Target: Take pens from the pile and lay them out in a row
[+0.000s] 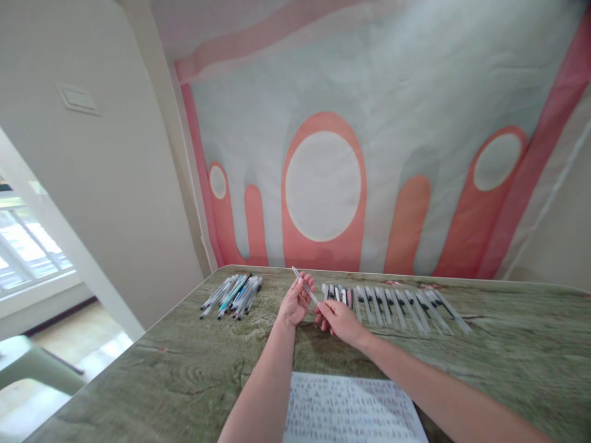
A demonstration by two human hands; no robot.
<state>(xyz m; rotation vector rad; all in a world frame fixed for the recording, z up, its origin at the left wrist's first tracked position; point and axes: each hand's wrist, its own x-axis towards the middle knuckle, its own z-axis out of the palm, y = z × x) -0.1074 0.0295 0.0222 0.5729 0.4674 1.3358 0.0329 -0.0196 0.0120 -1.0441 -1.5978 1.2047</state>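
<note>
My left hand [298,300] is closed on a slim, clear-barrelled pen [311,294], whose upper end sticks out past the fingers. At the pen's lower end, the fingers of my right hand [339,318] are closed on it too. The pen slants over the table, and the details of its tip are too small to make out. Just right of my hands, a row of clear pens [399,307] lies side by side, several with dark parts near the top. Left of my hands is a loose pile of pens [234,295], mostly clear with black ends, some of them blue.
A sheet covered in handwriting [351,409] lies on the wood-patterned table [161,363] beneath my forearms. Behind the table's far edge hangs a pink and grey printed backdrop [378,92]. A pale green stool [37,363] stands on the floor at the left.
</note>
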